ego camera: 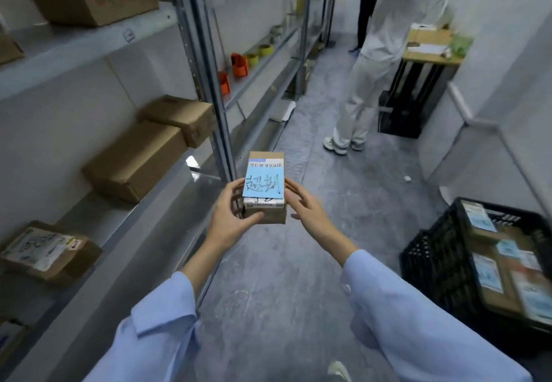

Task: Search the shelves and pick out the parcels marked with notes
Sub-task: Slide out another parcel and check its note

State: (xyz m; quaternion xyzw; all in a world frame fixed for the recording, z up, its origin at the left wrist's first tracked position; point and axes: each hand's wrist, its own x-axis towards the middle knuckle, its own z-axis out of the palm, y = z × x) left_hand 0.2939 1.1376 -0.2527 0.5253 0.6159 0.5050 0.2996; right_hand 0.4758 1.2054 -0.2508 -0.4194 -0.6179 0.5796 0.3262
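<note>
Head view: a small brown parcel [267,216] bearing a blue note [263,186] is held left of the black crate [433,262], long axis pointing away. The left hand [230,217] curls its fingers round it. The right hand [304,207], nearer the crate, lays straighter fingers against its side.

The left hand [231,211] is gripping a small cardboard parcel [265,218], thumb curling under its near edge, while the right hand [304,205] is touching its right side with relaxed fingers [294,189]. A blue note [263,186] is lying on top. Cardboard boxes [134,160] are sitting on the left shelf [119,217]; a black crate [433,256] is standing near right.
</note>
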